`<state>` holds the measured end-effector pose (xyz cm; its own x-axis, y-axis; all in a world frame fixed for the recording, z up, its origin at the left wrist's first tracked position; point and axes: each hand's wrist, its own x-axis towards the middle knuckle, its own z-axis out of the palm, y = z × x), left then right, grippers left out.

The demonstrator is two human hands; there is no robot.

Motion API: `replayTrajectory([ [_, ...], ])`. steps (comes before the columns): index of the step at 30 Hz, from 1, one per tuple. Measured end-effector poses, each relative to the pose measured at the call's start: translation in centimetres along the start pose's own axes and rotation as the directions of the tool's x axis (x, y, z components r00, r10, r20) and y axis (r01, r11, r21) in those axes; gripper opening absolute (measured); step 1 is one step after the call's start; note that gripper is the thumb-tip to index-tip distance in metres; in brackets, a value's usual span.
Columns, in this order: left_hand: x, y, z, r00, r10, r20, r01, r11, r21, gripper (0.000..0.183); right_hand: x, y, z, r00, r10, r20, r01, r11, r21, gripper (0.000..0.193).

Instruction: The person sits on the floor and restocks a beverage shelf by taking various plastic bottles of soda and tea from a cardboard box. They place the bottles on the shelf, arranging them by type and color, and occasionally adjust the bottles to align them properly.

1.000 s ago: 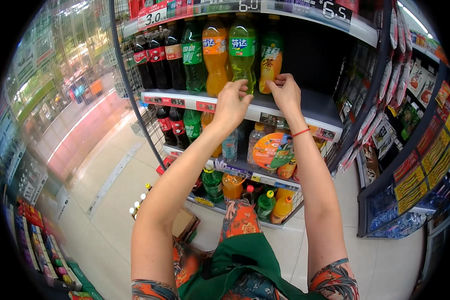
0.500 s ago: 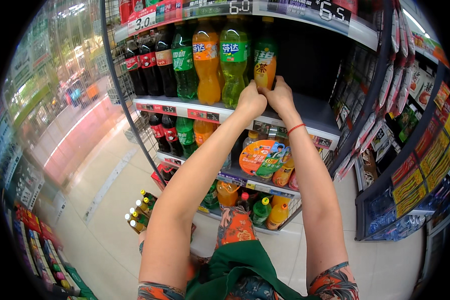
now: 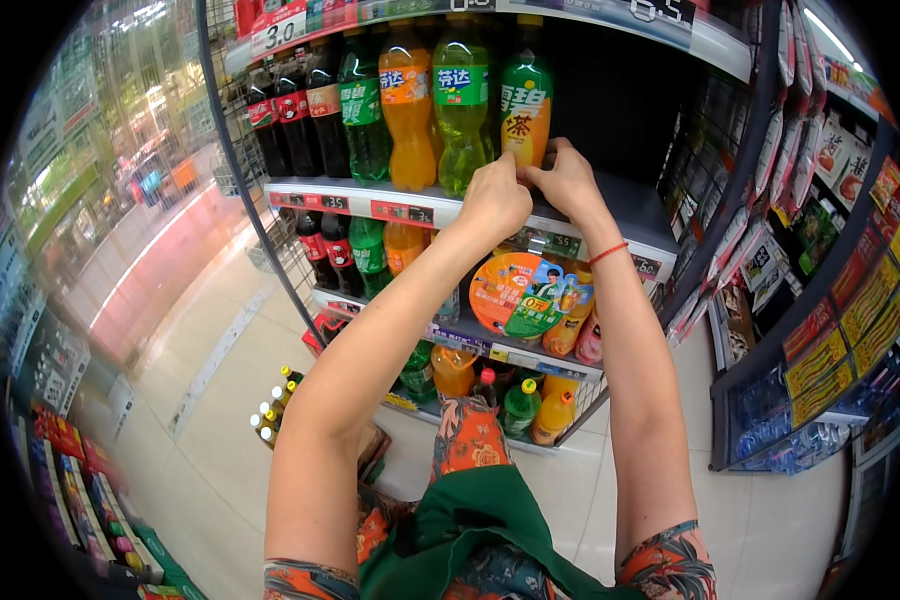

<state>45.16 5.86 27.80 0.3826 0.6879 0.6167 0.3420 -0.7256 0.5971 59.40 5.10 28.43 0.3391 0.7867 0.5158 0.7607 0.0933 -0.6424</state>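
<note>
A green and yellow soda bottle [image 3: 526, 105] stands upright at the front of the upper shelf, its label facing me. My left hand [image 3: 497, 202] is closed at the bottle's lower left, thumb and fingers drawn together; its fingertips are partly hidden. On the other side, my right hand [image 3: 567, 184] curls its fingers round the base, with the thumb close to the left hand. Beside the bottle on its left stand a yellow-green soda bottle [image 3: 460, 120] and an orange soda bottle [image 3: 404, 120].
Further left are a clear green bottle [image 3: 361, 125] and several dark cola bottles [image 3: 290, 115]. A price-tag rail [image 3: 400, 208] edges the shelf. A round orange and green sign [image 3: 517, 294] hangs below it. Several bottles [image 3: 275, 405] stand on the floor at left. Packets [image 3: 785, 130] hang at right.
The bottle has turned a little, so its label faces me more squarely. Both hands stay at its base. The shelves sit slightly higher in view.
</note>
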Motion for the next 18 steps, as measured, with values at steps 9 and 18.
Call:
replayTrajectory([
  [9, -1.6, 0.6, -2.0, 0.994, -0.025, 0.103, 0.022, 0.999, 0.028, 0.041, -1.6, -0.3, -0.5, 0.998, -0.054, 0.041, 0.047, 0.986, 0.157, 0.058],
  [18, -0.5, -0.2, -0.7, 0.997, 0.004, 0.071, -0.009, 0.998, 0.064, 0.035, -1.1, 0.4, -0.1, 0.993, -0.109, -0.054, 0.112, 0.992, 0.054, 0.055],
])
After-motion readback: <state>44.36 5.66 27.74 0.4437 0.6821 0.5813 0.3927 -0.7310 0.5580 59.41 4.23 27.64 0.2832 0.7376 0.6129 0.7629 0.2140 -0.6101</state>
